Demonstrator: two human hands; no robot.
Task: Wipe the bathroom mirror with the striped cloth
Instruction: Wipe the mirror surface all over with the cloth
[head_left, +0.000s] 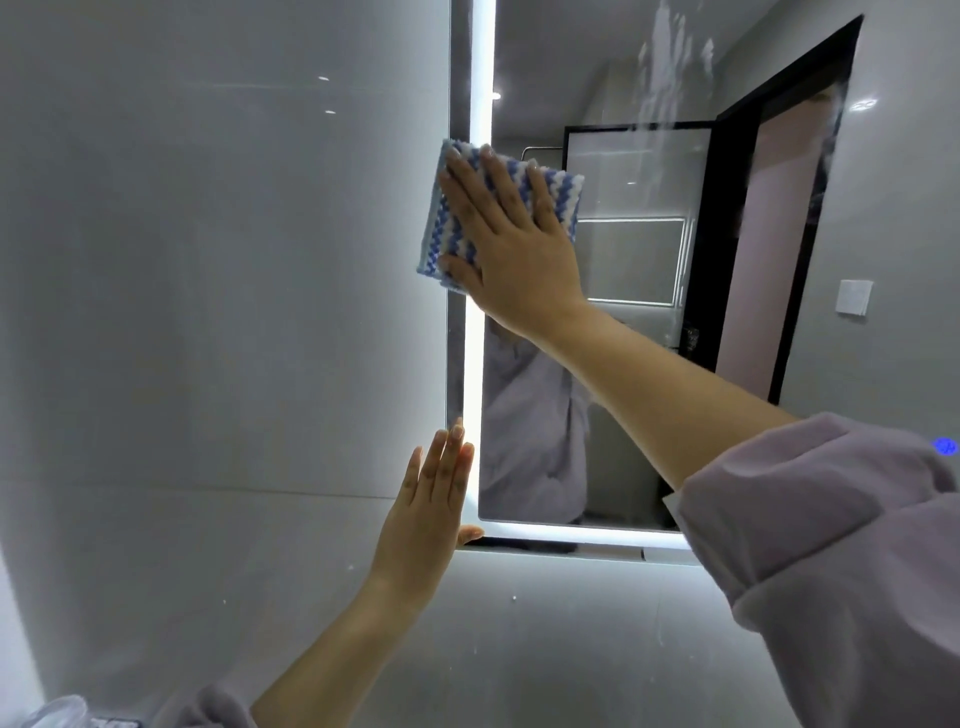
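Grey wall tiles (208, 260) frame the lit mirror (623, 260). Right hand (511, 244), fingers spread flat, presses the cloth (441, 228) against its left edge; left hand (431, 514) rests open, flat, lower left.

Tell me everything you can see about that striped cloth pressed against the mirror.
The striped cloth is a folded, roughly square pad with wavy blue and white stripes and a fluffy, knitted-looking texture. It lies flat against the upper left edge of the mirror, covering part of its lit border strip and reaching slightly over the wall beside it. The right hand presses on it with open palm and spread fingers, hiding much of its middle. Nothing else touches it.
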